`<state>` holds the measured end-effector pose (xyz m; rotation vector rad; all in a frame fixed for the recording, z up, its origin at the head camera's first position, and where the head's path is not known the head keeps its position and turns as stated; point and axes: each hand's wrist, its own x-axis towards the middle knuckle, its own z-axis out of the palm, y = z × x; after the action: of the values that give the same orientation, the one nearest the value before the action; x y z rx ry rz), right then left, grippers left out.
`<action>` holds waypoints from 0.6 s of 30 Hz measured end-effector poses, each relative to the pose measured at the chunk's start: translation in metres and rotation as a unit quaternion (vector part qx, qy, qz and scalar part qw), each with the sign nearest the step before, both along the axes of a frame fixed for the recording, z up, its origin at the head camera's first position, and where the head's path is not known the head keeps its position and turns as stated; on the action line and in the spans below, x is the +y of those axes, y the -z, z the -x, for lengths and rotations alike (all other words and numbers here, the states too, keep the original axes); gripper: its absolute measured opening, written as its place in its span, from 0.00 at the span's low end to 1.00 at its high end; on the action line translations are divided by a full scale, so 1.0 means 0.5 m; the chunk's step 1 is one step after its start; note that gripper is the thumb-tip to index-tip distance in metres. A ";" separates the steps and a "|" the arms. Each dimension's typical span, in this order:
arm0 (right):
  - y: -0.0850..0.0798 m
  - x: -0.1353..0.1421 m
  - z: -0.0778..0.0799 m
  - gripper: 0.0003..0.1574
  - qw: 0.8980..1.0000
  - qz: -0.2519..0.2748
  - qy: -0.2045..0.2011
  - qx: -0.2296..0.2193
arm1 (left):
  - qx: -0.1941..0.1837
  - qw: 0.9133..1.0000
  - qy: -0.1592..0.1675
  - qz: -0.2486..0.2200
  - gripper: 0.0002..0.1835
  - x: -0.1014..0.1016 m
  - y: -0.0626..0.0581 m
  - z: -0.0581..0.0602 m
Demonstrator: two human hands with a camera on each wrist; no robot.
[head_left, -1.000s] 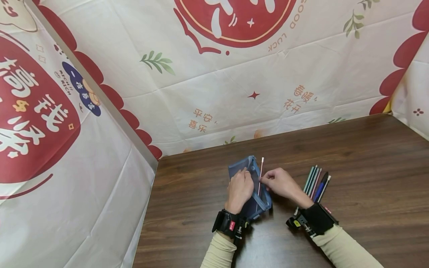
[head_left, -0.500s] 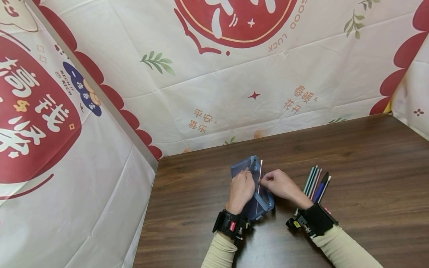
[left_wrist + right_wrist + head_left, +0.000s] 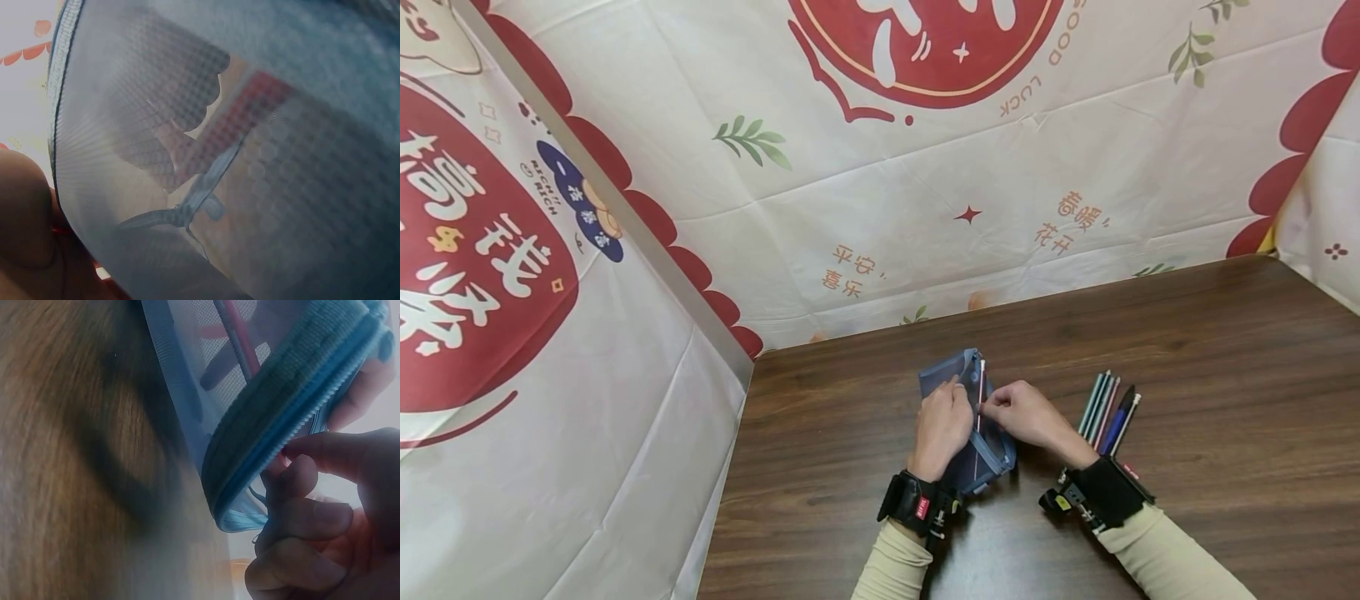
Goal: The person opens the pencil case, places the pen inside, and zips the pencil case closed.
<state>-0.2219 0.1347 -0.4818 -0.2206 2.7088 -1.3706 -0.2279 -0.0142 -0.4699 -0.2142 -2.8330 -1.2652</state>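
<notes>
A blue mesh zip pencil case (image 3: pixel 942 372) stands off the wooden table, its zipped mouth spread apart on the right side. My left hand (image 3: pixel 942 421) grips the case from the left; in the right wrist view its fingers show behind the mesh and at the zip edge (image 3: pixel 294 415). Between thumb and forefinger, my right hand (image 3: pixel 1026 412) pinches a thin pink pencil (image 3: pixel 982 379) at the mouth. The pencil's lower part shows through the mesh, while its pale end sticks up beside the top corner. Close mesh (image 3: pixel 156 125) fills the left wrist view.
Several pens and pencils (image 3: pixel 1101 408) lie side by side on the table (image 3: pixel 1225 400), just beyond the right wrist and partly hidden by it. Printed cloth (image 3: pixel 880 192) hangs behind the table, with another cloth panel (image 3: pixel 647 400) on the left.
The pencil has slid lower into the case, its pale end dropping toward the case's top corner. My left hand and the case have shifted slightly right.
</notes>
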 end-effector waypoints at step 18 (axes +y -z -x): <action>0.003 -0.005 0.003 0.15 1.000 -0.003 -0.009 -0.009 | 0.009 1.000 0.007 0.005 0.27 0.003 0.002 0.001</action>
<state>-0.2232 0.1324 -0.4832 -0.2297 2.6889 -1.3531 -0.2282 -0.0126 -0.4710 -0.2467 -2.8281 -1.2444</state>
